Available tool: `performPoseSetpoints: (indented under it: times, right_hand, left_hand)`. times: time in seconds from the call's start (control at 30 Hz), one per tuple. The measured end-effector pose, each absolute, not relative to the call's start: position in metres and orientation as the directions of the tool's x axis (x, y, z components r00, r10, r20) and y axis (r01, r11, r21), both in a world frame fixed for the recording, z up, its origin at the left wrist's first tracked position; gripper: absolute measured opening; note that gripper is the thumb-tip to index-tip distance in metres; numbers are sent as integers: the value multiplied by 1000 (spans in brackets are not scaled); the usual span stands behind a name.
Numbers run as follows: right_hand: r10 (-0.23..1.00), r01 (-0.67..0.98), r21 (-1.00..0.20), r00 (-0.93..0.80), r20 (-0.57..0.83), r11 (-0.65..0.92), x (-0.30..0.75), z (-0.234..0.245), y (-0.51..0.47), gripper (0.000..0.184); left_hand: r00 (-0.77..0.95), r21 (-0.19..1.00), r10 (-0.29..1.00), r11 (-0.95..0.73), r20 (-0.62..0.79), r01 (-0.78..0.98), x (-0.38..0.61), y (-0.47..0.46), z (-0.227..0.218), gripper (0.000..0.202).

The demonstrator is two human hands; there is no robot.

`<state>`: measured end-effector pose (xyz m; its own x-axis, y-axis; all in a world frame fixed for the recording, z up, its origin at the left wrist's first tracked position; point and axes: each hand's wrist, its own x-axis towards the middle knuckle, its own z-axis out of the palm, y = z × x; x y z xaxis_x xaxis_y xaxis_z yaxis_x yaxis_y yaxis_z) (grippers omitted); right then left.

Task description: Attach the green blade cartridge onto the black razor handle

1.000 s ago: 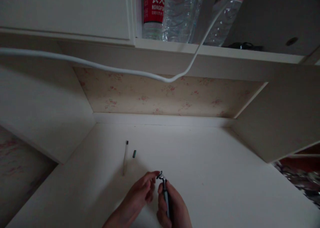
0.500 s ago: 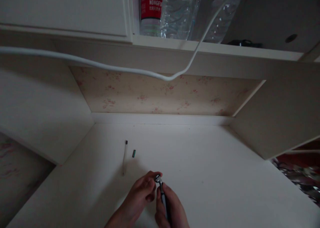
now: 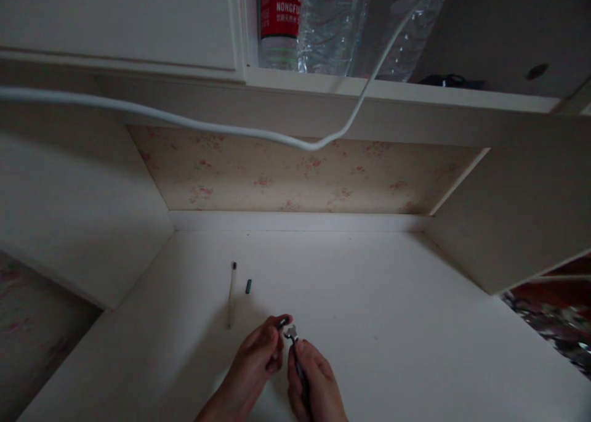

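Both my hands meet low in the picture over a white desk top [image 3: 392, 323]. My right hand [image 3: 316, 382] is closed round the dark handle of a razor [image 3: 295, 354], whose metal neck points up and away from me. My left hand [image 3: 261, 357] pinches a small dark piece [image 3: 282, 322], seemingly the razor's head, just left of that neck and slightly apart from it. On the desk beyond my left hand lie a thin pale stick with a dark tip [image 3: 231, 294] and a tiny dark green piece [image 3: 248, 286].
A white cable [image 3: 194, 125] sags across the alcove. On the shelf above stand plastic water bottles [image 3: 323, 24], one with a red label, and a dark object [image 3: 446, 80] lies further right. Cupboard panels close in left and right. Patterned fabric [image 3: 554, 323] shows at right.
The small dark piece, which sat at the razor's neck, is now held slightly apart from it in my left fingers. Both hands stayed nearly in place.
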<state>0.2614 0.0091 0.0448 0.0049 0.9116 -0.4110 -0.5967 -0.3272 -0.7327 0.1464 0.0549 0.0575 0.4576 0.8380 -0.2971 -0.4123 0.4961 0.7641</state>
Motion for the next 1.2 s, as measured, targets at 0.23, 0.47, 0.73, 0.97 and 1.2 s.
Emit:
performPoseSetpoints:
  times: [0.23,0.47,0.73,0.97,1.2]
  right_hand:
    - [970,-221,-960,135,-203,-170,299,49,21,44]
    - [971,541,-834,237,31,-106,322,32,54,23]
    - [960,827,-534,263,95,-174,317,14,97,19]
    - [957,880,-424,274,91,-212,308,10,108,18]
    - [959,881,-427,268,97,-203,304,10,110,20]
  left_hand:
    - [179,980,969,183,-167,-77,129,56,50,53]
    - [-1,882,986,-150,168,446,126,38,53,40]
    - [-8,787,934,-296,357,542,130,19,48,40]
    - [-71,799,939,-246,338,548,128,17,45,42]
    - [-64,775,934,-252,352,579,126,21,46,41]
